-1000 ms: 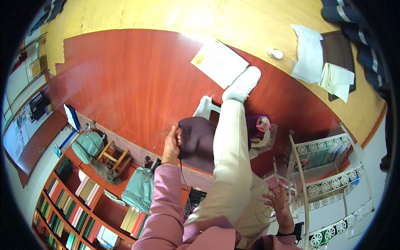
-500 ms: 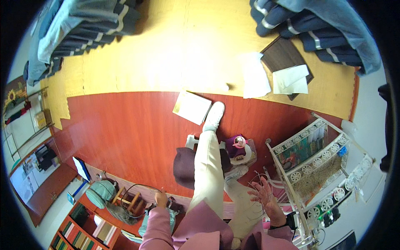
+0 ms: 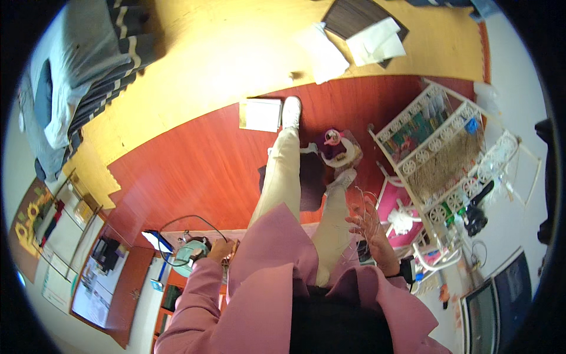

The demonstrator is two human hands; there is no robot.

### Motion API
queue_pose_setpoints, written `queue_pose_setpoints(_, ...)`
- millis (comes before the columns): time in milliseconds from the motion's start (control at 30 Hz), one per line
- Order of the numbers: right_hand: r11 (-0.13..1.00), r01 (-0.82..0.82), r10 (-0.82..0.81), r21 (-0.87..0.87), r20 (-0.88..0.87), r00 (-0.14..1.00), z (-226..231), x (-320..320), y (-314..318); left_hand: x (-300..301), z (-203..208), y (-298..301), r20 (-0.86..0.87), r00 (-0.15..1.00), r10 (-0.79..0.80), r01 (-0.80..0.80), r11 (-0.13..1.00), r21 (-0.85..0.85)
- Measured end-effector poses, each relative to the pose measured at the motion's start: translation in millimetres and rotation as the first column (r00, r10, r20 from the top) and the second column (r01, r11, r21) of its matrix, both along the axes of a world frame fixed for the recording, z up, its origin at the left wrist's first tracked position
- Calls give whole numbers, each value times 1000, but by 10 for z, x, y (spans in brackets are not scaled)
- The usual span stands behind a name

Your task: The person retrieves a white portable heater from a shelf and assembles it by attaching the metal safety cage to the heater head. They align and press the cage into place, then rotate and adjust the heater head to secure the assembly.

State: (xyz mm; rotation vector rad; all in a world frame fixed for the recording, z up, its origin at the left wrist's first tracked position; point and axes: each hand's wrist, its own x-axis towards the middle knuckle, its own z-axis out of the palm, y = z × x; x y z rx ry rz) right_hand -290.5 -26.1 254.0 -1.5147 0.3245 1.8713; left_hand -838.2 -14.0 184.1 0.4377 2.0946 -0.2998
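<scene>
My left hand (image 3: 221, 249) is closed at the end of a thin dark flexible loop (image 3: 187, 218), which arches left over a pale green bag (image 3: 191, 255). On the right, my right hand (image 3: 364, 221) is raised palm up, fingers partly curled and spread. A tangle of thin pale wire (image 3: 370, 193) lies across and around those fingers, some strands sticking out past them. Both pink sleeves come in from below. My cream-trousered legs stretch forward between the hands, with one white shoe (image 3: 291, 112) beside a white open box or book (image 3: 261, 114).
A dark seat (image 3: 312, 177) is under my legs. Beside it a small stand (image 3: 348, 154) bears a pink cup (image 3: 332, 137). A white tiered rack (image 3: 421, 154) stands to the right, near a pink chair (image 3: 394, 203). Papers (image 3: 376, 42) and a dark board (image 3: 354, 15) lie on the yellow mat (image 3: 224, 47).
My view has shifted and tilted, so the floor things sit higher and more of my jacket shows. My left hand keeps the dark loop, and the right hand keeps the wire.
</scene>
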Motion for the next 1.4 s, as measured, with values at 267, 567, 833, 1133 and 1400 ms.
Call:
queue_pose_setpoints(267,989,98,-104,107,53,993,243,-298,24,-211,-76,705,53,987,-153,151,988,30)
queue_pose_setpoints(567,786,377,-409,489,-45,911,582,-739,-881,-359,-312,450,199,905,-376,348,924,161)
queue_pose_setpoints(833,373,590,-458,716,-411,788,887,-1290,-1912,-1063,-35,-219,187,817,-545,499,832,244)
queue_pose_setpoints(1133,341,593,-426,730,-442,789,1124,-1849,-2219,-1608,413,-434,180,805,-565,508,814,283)
queue_pose_setpoints(1400,448,489,-482,748,-259,837,1058,-2312,-2024,-2273,359,-29,198,836,-512,437,839,323)
